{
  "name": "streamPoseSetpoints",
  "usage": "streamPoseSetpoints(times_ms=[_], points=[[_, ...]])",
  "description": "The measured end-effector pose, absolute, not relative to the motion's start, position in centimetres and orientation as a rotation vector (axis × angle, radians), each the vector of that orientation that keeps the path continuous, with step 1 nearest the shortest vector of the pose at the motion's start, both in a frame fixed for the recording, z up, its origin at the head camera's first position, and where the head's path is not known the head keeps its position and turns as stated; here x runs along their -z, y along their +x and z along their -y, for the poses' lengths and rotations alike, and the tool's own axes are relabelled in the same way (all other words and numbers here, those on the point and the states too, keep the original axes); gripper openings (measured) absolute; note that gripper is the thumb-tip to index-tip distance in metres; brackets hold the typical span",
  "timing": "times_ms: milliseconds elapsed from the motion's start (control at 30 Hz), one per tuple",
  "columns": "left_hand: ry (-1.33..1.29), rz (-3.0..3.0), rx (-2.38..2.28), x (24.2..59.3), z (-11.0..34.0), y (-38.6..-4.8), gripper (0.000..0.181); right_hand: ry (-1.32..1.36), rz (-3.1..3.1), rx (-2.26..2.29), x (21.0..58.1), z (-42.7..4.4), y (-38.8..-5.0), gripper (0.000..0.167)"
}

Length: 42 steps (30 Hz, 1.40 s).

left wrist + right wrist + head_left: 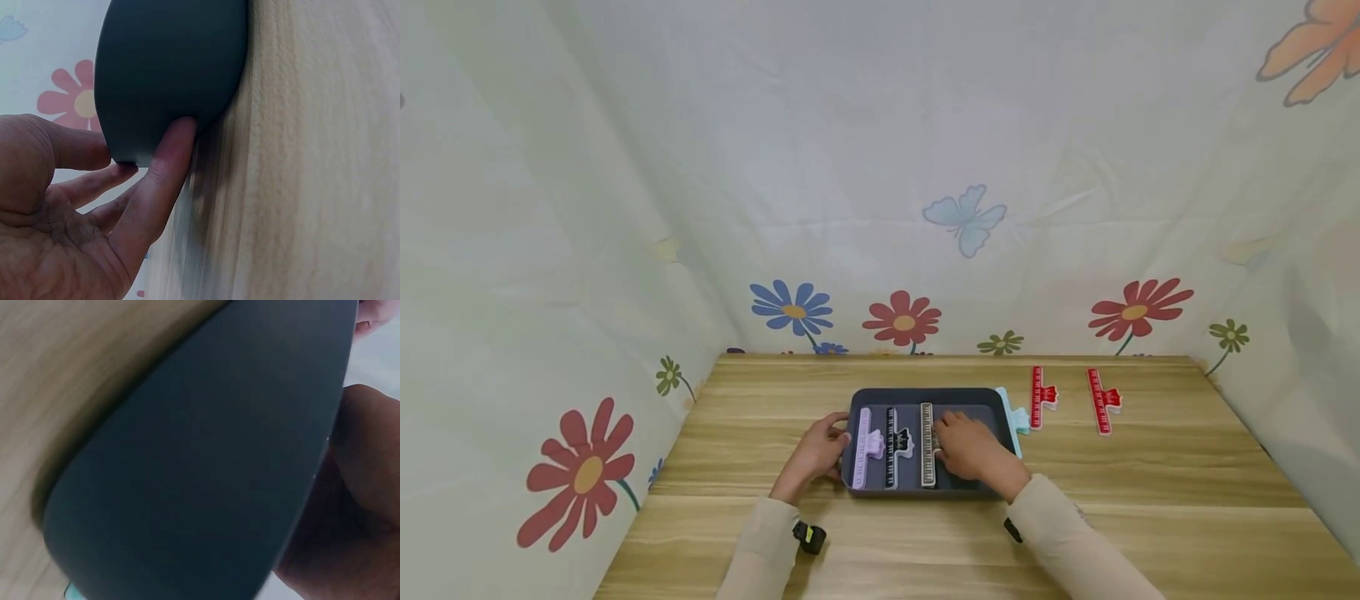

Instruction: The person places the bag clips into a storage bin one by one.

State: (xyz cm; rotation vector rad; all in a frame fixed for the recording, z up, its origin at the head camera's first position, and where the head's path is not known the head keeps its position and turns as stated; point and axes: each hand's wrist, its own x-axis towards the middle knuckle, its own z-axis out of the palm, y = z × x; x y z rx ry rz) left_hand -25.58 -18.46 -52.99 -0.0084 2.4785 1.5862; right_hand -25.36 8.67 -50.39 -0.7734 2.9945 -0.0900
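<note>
A dark grey tray (966, 397) lies on the wooden table. My left hand (818, 450) grips its left edge, with fingertips against the outer wall (175, 56) in the left wrist view. Inside the tray lie a lilac piano-key clip (862, 454), a black one (891, 458) and a beige-and-black one (928, 450), side by side. My right hand (973, 450) reaches over the tray, its fingers holding the handle side of the beige-and-black clip and hiding that handle. In the right wrist view the tray wall (200, 450) covers the fingertips of my right hand (369, 506).
A light blue clip (1017, 422) lies against the tray's right edge. Further right on the table are two red piano-key clips, one nearer (1037, 400) and one farther (1101, 402). A flower-printed cloth (850, 167) hangs behind and beside the table.
</note>
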Motion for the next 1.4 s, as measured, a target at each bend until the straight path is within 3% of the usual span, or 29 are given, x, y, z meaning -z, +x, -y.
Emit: streamPoseSetpoints(times_ms=[1100, 1400], points=[[-0.016, -2.480, -1.583, 53.0, 18.5, -25.6, 0.046, -0.704, -2.951, 0.083, 51.0, -6.5, -26.0, 0.044], [-0.028, -2.498, -1.558, 52.8, 18.4, -25.5, 0.046, -0.712, -2.960, 0.220, 50.5, -7.4, -25.8, 0.059]])
